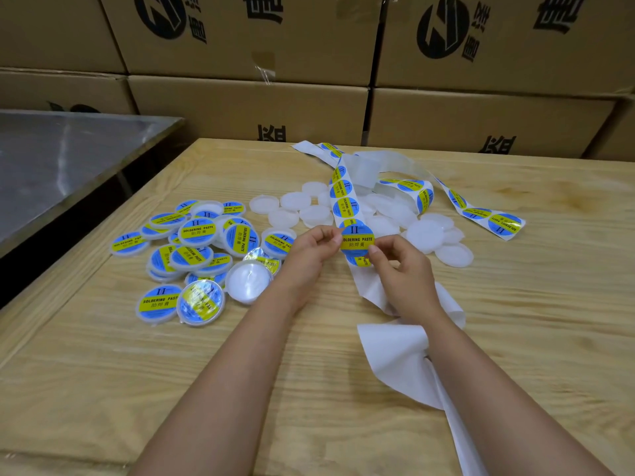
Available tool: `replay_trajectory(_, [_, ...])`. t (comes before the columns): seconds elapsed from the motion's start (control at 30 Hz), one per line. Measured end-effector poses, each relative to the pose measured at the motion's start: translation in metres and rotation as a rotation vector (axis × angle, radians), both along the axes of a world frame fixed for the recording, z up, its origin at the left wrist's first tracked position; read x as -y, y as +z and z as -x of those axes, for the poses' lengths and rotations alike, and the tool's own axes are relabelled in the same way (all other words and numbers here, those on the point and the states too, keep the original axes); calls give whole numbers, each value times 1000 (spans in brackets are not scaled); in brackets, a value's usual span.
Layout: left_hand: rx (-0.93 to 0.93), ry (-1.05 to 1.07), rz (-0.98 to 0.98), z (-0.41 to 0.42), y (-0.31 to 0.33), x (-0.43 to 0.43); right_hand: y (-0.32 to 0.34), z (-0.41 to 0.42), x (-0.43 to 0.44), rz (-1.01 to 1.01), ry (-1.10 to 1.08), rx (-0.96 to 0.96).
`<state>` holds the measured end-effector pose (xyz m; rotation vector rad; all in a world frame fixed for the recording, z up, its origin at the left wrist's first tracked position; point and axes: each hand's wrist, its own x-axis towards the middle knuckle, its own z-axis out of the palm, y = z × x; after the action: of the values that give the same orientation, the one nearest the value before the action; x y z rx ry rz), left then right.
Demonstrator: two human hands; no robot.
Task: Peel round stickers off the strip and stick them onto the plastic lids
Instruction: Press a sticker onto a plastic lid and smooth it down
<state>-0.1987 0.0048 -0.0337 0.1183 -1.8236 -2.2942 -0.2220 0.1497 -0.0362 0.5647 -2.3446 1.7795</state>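
Note:
A round blue and yellow sticker (356, 239) reading "SOLDERING PASTE" is held up above the wooden table (103, 355). My left hand (309, 250) pinches its left edge and my right hand (402, 269) pinches its lower right edge. Behind it the sticker strip (345, 197) runs away from me, with more stickers on it, and curls to the right. Bare white backing paper (395, 352) trails down under my right wrist. Plain translucent lids (299, 209) lie in a heap beyond my hands. Lids with stickers on them (197, 231) are piled to the left.
Stacked cardboard boxes (247, 104) with black print wall off the far edge of the table. A steel-topped table (51, 163) stands at the left, apart from the wooden one. One lid (249, 281) lies upside down beside my left forearm.

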Motion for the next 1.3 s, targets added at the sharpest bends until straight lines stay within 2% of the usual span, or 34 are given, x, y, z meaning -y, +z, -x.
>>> replay_trajectory(0.1, [1, 42, 46, 1, -1, -2, -1, 1, -1, -25, -28, -9])
replay_trajectory(0.17, [0, 138, 165, 2, -4, -7, -2, 2, 0, -37, -64, -12])
replay_trajectory(0.27, [-37, 253, 496, 3, -11, -13, -5, 3, 1, -73, -110, -5])
replay_trajectory(0.37, [25, 270, 696, 8, -13, -11, -5, 4, -1, -31, -155, 33])
replay_trajectory(0.43, [59, 267, 990, 12, -16, -10, -4, 5, -1, -30, -165, 39])
replay_trajectory(0.5, [115, 245, 1177, 14, -17, -11, -4, 5, 0, -35, -166, 47])
replay_trajectory(0.67, [260, 282, 1383, 21, -18, -10, -5, 6, -1, -29, -164, 69])
replay_trajectory(0.97, [206, 501, 1541, 12, -15, -12, -6, 5, -1, -6, -156, 60])
replay_trajectory(1.1, [151, 557, 1502, 9, -15, -9, -6, 6, -2, -4, -163, 35])
replay_trajectory(1.17, [68, 633, 1346, 7, -13, -8, -6, 7, -2, -2, -162, 26])
replay_trajectory(1.23, [-17, 673, 1003, 5, -9, -8, -6, 7, -2, 0, -146, 19])
replay_trajectory(1.3, [-21, 611, 552, 3, -3, -10, -7, 8, -1, 1, -141, 3])
